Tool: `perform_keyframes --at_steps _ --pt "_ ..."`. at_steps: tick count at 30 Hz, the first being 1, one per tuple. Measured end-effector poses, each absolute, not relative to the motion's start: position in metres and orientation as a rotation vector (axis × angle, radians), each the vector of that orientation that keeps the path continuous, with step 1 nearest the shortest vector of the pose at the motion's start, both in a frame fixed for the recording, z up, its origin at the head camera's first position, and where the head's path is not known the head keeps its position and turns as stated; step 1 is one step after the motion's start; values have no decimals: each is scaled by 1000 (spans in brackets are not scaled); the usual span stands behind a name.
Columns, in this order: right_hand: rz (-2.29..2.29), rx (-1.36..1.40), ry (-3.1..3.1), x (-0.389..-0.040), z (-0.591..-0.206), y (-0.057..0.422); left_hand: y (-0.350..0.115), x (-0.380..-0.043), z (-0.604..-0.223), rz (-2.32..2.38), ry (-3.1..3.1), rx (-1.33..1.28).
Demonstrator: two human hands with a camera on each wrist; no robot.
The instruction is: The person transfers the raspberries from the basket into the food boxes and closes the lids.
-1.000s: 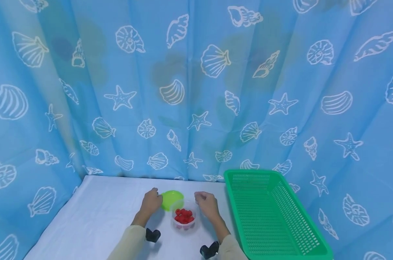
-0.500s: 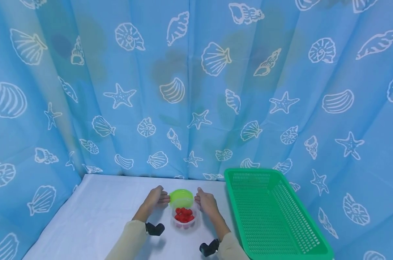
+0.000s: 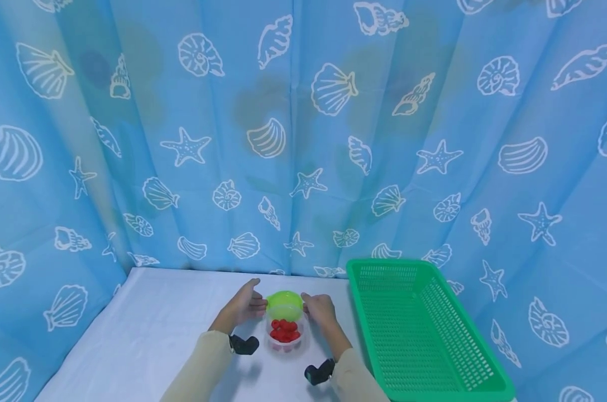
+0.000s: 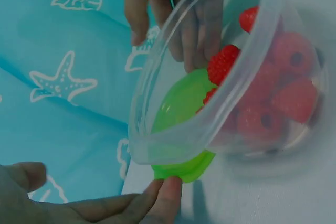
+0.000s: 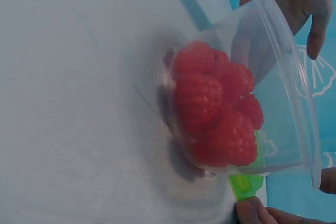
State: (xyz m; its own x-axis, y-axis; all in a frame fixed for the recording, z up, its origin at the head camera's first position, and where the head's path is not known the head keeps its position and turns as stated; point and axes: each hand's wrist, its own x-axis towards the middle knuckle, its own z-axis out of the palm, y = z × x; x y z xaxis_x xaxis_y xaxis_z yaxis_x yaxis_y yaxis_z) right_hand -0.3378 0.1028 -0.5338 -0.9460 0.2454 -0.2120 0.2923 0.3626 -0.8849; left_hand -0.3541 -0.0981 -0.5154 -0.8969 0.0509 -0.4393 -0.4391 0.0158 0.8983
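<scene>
A clear plastic tub [image 5: 286, 77] stands on the white cloth, holding several red raspberries [image 3: 285, 330]. Directly behind it is a bright green round lid [image 3: 285, 297] with small tabs, partly seen through the tub's wall. My left hand [image 3: 244, 303] is at the lid's left side, fingers straight and their tips touching its edge, thumb held apart. On the opposite side, my right hand [image 3: 321, 310] has its fingertips against the lid's edge. In the left wrist view its fingers [image 4: 189, 35] extend fairly straight behind the tub. Neither hand grasps the tub.
A large green perforated basket [image 3: 419, 335] stands on the right of the table, close to my right forearm. A blue shell-patterned curtain [image 3: 303, 139] hangs behind and along the sides. White cloth [image 3: 147, 329] covers the table.
The green lid has shifted right, from the tub's back left to directly behind it. My left hand moved right with it, its fingers straightening; my right hand stays at the right side.
</scene>
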Motion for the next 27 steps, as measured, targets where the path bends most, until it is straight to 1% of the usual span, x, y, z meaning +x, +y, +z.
perform_keyframes --at_steps 3,7,12,16,20,24,27 --pt "-1669 500 2568 -340 -534 104 -97 -355 -514 1996 1872 -444" --pt "-1714 492 2546 -341 -532 106 -95 -357 -513 2067 1779 -443" --pt "-1895 401 2552 -345 -528 106 -93 -360 -511 2136 1776 -330" --pt "-2018 355 2634 -347 -528 106 -90 -362 -509 2123 1935 -271" --pt "-2141 401 2680 -347 -534 103 -87 -359 -509 2095 2076 -324" --pt "-2265 446 2685 -346 -534 102 -87 -359 -511 2122 2080 -388" --pt "-2332 397 2673 -345 -531 104 -89 -360 -511 2133 2094 -377"
